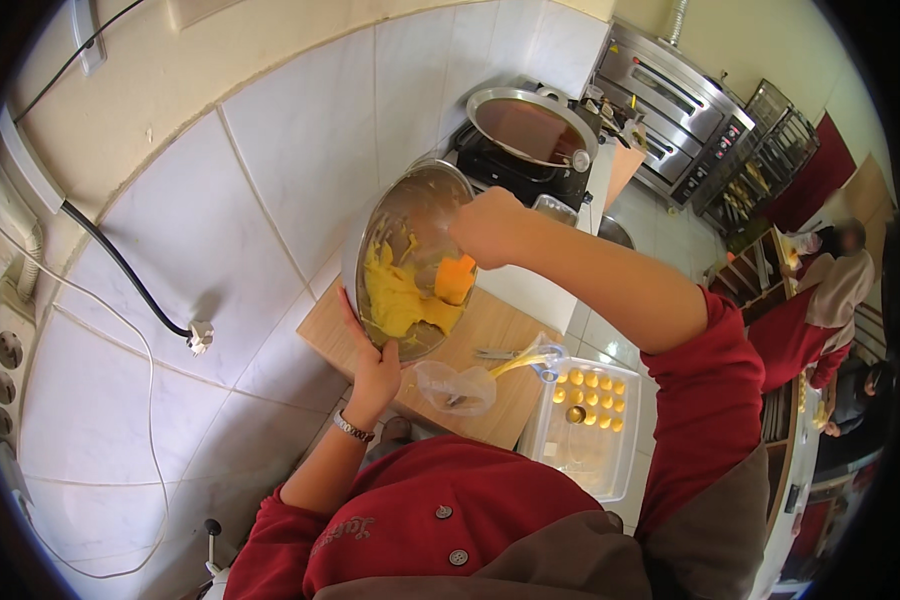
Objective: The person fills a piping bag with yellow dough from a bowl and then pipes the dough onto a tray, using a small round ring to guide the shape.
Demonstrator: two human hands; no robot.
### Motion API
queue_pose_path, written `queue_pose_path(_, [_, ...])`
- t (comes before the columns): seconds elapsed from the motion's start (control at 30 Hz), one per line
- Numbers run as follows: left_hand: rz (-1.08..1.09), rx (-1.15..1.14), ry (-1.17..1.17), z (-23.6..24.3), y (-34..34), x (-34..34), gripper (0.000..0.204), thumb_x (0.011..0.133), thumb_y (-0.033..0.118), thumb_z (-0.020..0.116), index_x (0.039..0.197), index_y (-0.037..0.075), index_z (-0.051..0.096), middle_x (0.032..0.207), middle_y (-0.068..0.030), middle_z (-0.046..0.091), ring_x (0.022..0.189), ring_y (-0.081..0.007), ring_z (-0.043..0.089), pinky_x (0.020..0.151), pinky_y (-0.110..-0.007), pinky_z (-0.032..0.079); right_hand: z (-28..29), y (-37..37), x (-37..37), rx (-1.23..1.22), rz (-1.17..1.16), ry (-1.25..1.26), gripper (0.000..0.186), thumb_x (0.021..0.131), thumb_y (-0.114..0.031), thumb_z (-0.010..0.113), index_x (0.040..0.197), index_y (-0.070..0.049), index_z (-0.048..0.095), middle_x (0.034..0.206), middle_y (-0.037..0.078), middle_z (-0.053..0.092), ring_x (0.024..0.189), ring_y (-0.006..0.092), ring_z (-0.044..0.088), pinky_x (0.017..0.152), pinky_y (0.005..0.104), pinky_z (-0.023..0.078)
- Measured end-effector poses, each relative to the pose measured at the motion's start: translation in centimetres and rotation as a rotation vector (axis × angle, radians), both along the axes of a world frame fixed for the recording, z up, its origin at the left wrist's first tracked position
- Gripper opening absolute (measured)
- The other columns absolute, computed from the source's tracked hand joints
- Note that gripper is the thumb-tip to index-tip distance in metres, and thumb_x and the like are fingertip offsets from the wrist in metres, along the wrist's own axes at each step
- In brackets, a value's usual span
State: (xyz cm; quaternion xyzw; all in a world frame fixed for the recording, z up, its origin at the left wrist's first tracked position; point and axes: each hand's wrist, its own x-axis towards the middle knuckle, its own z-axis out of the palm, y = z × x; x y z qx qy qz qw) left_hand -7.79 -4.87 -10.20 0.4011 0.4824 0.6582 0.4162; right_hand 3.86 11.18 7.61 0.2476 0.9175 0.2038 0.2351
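Note:
My left hand [374,368] grips the lower left rim of a metal mixing bowl [436,178], which is tilted up toward me. A thick, smooth yellow batter or dough [395,295] clings to the bowl's inside. Reaching into the bowl, my right hand [485,230] is closed around the handle of an orange spatula [455,280]; its blade touches the yellow mass. Below the bowl, a clear plastic piping bag [460,388] with yellow residue lies on the wooden board [500,312]. Scissors with blue handles [547,368] lie partly under the bag.
Beside the board, a clear plastic tub [623,480] holds several small yellow rounds [590,398]. A wide pan of brown liquid [528,125] sits on a black stove [515,180]. Steel ovens [660,110] stand farther back. Other people [810,305] are at a counter on the right.

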Motion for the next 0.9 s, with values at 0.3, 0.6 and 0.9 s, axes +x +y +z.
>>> queue_pose_path(0.3, [-0.017, -0.232, -0.269, 0.9, -0.6, -1.2, 0.056, 0.088, 0.000, 0.034, 0.135, 0.012, 0.006, 0.126, -0.0187, 0.039, 0.102, -0.0349, 0.056, 0.076, -0.044, 0.055, 2.1, 3.3, 2.4, -0.002, 0.044, 0.304, 0.038, 0.069, -0.009, 0.060, 0.102, -0.026, 0.065, 0.076, 0.006, 0.063, 0.069, 0.0236, 0.063, 0.057, 0.0344, 0.048])
queue_pose_path(0.6, [0.004, -0.219, -0.364, 2.0, -1.1, -2.1, 0.048, 0.089, 0.001, 0.032, 0.132, 0.009, 0.013, 0.125, -0.0192, 0.042, 0.096, -0.0340, 0.059, 0.074, -0.041, 0.056, -2.8, 6.7, 8.6, 0.154, 0.078, 0.422, 0.052, 0.075, -0.007, 0.052, 0.120, -0.033, 0.053, 0.074, 0.004, 0.058, 0.063, 0.0225, 0.060, 0.054, 0.0347, 0.047])
queue_pose_path(0.9, [0.115, -0.084, -0.352, 1.7, -0.8, -3.1, 0.052, 0.087, -0.001, 0.032, 0.132, 0.011, 0.010, 0.125, -0.0182, 0.041, 0.101, -0.0356, 0.056, 0.075, -0.043, 0.056, -7.5, 1.1, 10.5, -0.184, -0.075, 0.611, 0.047, 0.076, -0.008, 0.050, 0.118, -0.030, 0.055, 0.069, 0.005, 0.060, 0.067, 0.0231, 0.061, 0.055, 0.0355, 0.047])
